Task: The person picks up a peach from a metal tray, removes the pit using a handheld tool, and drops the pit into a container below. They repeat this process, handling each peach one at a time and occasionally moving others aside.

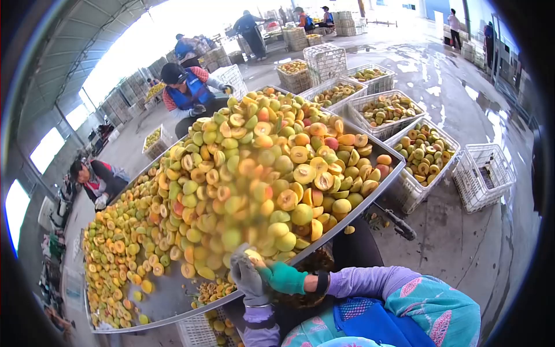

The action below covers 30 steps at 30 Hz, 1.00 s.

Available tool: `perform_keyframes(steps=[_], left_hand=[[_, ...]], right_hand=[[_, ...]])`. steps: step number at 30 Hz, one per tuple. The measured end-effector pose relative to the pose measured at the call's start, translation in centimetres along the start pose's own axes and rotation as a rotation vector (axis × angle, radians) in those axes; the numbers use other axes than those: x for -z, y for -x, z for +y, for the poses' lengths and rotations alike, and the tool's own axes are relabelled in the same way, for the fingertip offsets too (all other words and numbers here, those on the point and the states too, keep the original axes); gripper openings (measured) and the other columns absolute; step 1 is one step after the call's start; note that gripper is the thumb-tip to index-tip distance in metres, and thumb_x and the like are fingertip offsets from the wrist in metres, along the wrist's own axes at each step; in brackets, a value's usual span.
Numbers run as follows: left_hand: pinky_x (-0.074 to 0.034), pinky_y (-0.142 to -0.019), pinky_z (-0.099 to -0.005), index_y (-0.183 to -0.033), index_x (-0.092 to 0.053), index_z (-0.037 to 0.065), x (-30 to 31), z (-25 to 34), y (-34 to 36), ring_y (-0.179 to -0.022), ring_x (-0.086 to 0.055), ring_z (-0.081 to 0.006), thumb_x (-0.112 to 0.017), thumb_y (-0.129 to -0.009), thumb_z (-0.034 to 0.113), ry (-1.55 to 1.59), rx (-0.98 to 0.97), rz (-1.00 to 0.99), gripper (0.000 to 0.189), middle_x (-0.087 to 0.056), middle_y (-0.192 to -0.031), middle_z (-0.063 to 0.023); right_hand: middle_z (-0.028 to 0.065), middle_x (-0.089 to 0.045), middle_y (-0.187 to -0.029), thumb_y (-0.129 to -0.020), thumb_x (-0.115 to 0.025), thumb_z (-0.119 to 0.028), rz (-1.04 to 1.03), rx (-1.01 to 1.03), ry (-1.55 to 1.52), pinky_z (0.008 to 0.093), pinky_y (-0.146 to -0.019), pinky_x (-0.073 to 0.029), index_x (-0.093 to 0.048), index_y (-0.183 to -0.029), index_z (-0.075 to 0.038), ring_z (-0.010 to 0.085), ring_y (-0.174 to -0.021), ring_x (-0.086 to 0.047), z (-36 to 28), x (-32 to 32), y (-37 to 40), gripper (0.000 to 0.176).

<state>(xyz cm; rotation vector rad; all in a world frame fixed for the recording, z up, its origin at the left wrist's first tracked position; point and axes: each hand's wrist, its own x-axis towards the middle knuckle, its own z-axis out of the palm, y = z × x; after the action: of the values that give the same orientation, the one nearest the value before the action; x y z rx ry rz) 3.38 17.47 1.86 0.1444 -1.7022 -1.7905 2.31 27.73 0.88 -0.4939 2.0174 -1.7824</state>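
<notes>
My left hand (247, 274), in a grey glove, is closed around an apricot (254, 257) just over the near edge of the metal-rimmed table. Right beside it, my right hand (285, 278) in a green glove has its fingers closed against the same fruit. Whether a tool sits in the right hand is hidden. A large heap of apricots (302, 173), many halved and some whole, covers the table (167, 295) in front of both hands. A small pile of pits (213, 292) lies by the table's near rim, left of my hands.
Crates of apricots (425, 151) line the table's right side, with a white crate (484, 176) farther right. Below the near rim is another crate (195, 332). One person (188, 92) sits at the far side and another (98, 182) at the left. More people and stacked crates are behind.
</notes>
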Motion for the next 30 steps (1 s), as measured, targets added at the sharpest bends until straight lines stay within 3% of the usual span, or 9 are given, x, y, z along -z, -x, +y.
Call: perform_keyframes(steps=[5, 11, 14, 16, 17, 18, 20, 25, 30], left_hand=[[-0.047, -0.063, -0.0235, -0.089, -0.066, -0.001, 1.2, -0.2, -1.3, -0.069, -0.058, -0.0128, -0.049, -0.097, 0.031, -0.109, 0.243, -0.141, 0.037, -0.065, -0.079, -0.0072], [-0.051, -0.054, -0.0265, -0.09, -0.066, -0.002, 1.9, 0.2, -5.0, -0.058, -0.061, -0.0169, -0.05, -0.095, 0.037, -0.154, 0.46, -0.495, 0.042, -0.065, -0.071, -0.0126], [-0.051, -0.054, -0.0268, -0.088, -0.065, -0.001, 1.7, 0.0, -6.2, -0.059, -0.063, -0.016, -0.051, -0.095, 0.037, -0.505, 0.368, -0.7, 0.042, -0.065, -0.069, -0.0116], [-0.051, -0.054, -0.0261, -0.087, -0.066, -0.002, 1.8, 0.4, -6.4, -0.059, -0.062, -0.0154, -0.05, -0.096, 0.035, -0.277, 0.273, -0.686, 0.041, -0.065, -0.068, -0.0112], [-0.051, -0.055, -0.0257, -0.086, -0.066, -0.002, 1.7, 1.0, -6.4, -0.059, -0.062, -0.0151, -0.05, -0.096, 0.034, -0.164, 0.226, -0.677, 0.04, -0.065, -0.068, -0.0111], [-0.048, -0.055, -0.0233, -0.085, -0.067, -0.002, 0.8, 2.8, -5.2, -0.06, -0.062, -0.014, -0.049, -0.096, 0.032, 0.046, 0.512, -0.487, 0.04, -0.065, -0.067, -0.0103], [-0.047, -0.056, -0.0226, -0.084, -0.067, -0.001, 1.5, 0.5, -5.4, -0.06, -0.061, -0.0136, -0.049, -0.096, 0.032, -0.215, 0.481, -0.528, 0.04, -0.065, -0.068, -0.0097], [-0.049, -0.064, -0.0249, -0.081, -0.068, 0.0, 0.8, 3.4, -5.7, -0.066, -0.061, -0.0125, -0.049, -0.096, 0.029, -0.565, 0.448, -0.855, 0.038, -0.067, -0.071, -0.0069], [-0.048, -0.066, -0.0253, -0.085, -0.066, -0.003, 2.1, 2.0, -7.2, -0.071, -0.061, -0.0136, -0.049, -0.095, 0.028, -0.261, 0.63, -1.069, 0.037, -0.067, -0.078, -0.007]], right_hand=[[0.0128, -0.063, -0.071, -0.097, -0.036, -0.053, 0.02, 0.026, 0.014, 0.0403, -0.057, -0.049, -0.056, -0.096, -0.001, 0.0268, -0.061, -0.062, 0.7, -1.1, 0.6, 0.056], [0.004, -0.043, -0.045, -0.098, -0.035, -0.051, -0.323, -0.512, -0.798, 0.0295, -0.026, -0.029, -0.045, -0.075, -0.012, 0.0143, -0.027, -0.036, -3.9, 1.1, 1.3, 0.046], [0.0003, -0.041, -0.049, -0.099, -0.036, -0.047, -0.378, -0.53, -1.063, 0.0287, -0.028, -0.03, -0.042, -0.073, -0.015, 0.0132, -0.034, -0.038, -2.3, -0.1, 1.5, 0.042], [-0.0021, -0.04, -0.052, -0.099, -0.037, -0.047, -0.454, -0.497, -1.304, 0.0268, -0.029, -0.029, -0.044, -0.077, -0.016, 0.0118, -0.038, -0.037, -2.3, -0.1, 1.2, 0.039], [-0.0029, -0.039, -0.052, -0.099, -0.036, -0.047, -0.406, -0.498, -1.195, 0.0263, -0.03, -0.029, -0.044, -0.079, -0.016, 0.0112, -0.038, -0.036, -3.2, 0.2, 1.2, 0.038], [-0.0037, -0.039, -0.052, -0.099, -0.036, -0.047, -0.359, -0.497, -1.088, 0.0257, -0.031, -0.029, -0.045, -0.081, -0.016, 0.0107, -0.038, -0.035, -4.4, 0.5, 1.4, 0.037], [-0.0066, -0.036, -0.053, -0.099, -0.035, -0.046, -0.271, -0.481, -0.662, 0.0241, -0.036, -0.029, -0.046, -0.089, -0.017, 0.0085, -0.039, -0.034, -4.0, -0.1, 1.3, 0.032], [-0.0067, -0.037, -0.053, -0.099, -0.036, -0.05, -0.549, -0.583, -1.267, 0.0242, -0.037, -0.027, -0.043, -0.086, -0.018, 0.0076, -0.04, -0.034, -1.9, 0.3, 1.9, 0.035], [-0.0069, -0.037, -0.053, -0.098, -0.035, -0.053, -0.618, -0.608, -1.594, 0.0243, -0.037, -0.027, -0.042, -0.085, -0.019, 0.0075, -0.04, -0.034, -1.3, -0.8, 2.2, 0.037]])
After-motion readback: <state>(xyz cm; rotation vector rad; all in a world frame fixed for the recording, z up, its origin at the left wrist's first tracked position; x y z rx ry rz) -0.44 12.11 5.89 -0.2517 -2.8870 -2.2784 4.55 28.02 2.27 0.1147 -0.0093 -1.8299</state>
